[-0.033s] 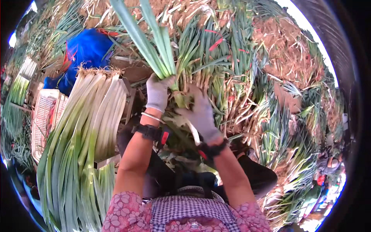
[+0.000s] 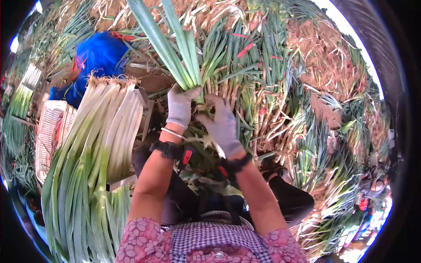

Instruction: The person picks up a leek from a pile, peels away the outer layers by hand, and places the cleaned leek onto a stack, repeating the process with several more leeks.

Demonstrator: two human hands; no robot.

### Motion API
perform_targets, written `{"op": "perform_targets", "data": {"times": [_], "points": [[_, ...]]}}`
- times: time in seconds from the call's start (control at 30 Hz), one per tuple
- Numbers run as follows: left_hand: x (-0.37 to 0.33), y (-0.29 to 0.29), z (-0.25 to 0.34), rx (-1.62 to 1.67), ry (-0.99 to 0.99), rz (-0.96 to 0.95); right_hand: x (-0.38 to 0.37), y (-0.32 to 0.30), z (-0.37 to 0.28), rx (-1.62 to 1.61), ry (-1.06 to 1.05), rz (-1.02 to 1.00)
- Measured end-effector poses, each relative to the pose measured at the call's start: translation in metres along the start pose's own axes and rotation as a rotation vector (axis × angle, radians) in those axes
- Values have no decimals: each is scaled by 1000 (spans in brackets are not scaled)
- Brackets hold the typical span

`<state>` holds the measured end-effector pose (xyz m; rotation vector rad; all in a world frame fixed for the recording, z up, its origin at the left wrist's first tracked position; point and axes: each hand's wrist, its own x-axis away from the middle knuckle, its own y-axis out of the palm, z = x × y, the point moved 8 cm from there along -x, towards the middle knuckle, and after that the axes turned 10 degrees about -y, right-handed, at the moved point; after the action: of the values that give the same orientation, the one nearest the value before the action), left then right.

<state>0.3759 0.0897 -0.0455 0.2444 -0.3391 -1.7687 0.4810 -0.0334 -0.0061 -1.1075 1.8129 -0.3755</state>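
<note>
My left hand (image 2: 179,105), in a pale knit glove, is closed around a leek (image 2: 186,65). Its broad green leaves fan upward and away from me. Just right of it, my gloved right hand (image 2: 222,127) is at the leek's lower part, thumb and fingers apart. Whether its fingertips touch the leek is unclear, since loose leaf pieces and shadow crowd that spot. A pale strip of leaf hangs below the hands. To my left, a thick row of trimmed leeks (image 2: 94,131) lies on a rack, roots at the far end, green leaves drooping toward me.
Beyond the rack lies a blue bundle (image 2: 98,57), with a white plastic basket (image 2: 46,136) at the left. Heaps of unpeeled leeks (image 2: 267,87) with red ties spread ahead and to the right. Dry brown leaf waste (image 2: 324,57) is piled farther right.
My right hand has shifted slightly, its fingers coming up nearer to the leek's base. The left hand and its leek have moved a little to the right.
</note>
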Motion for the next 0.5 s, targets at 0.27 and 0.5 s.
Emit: {"op": "perform_targets", "data": {"times": [0.27, 0.5], "points": [[-14, -29, 37, 215, -157, 95, 189, 9, 79, -99, 269, -787], [-9, -29, 15, 35, -93, 154, 71, -1, 24, -35, 98, -146]]}}
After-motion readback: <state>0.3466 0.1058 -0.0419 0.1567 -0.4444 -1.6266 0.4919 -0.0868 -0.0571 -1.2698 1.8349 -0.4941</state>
